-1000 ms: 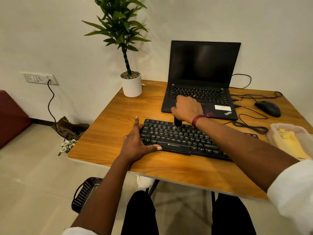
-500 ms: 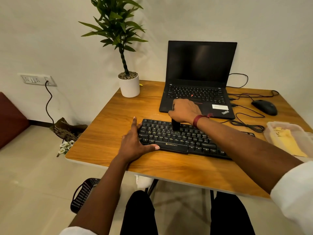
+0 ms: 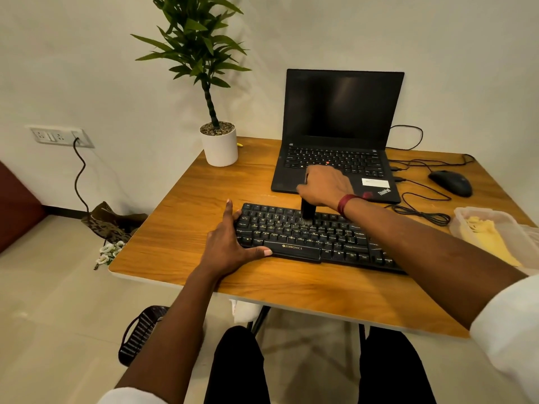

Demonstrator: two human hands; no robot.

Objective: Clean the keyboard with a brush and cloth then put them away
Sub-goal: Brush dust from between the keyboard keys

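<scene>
Head view: my right hand grips the seemingly light, stiff-handled brush up top, while my flat left hand steadies the probably slide-prone keyboard.

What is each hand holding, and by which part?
The right hand grips the black brush by its upper handle, bristles on the keyboard. The left hand holds nothing; it rests against the keyboard's left end.

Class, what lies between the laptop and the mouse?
Head view: black cables, plugged into the laptop's side, cross the table towards the mouse.
</scene>
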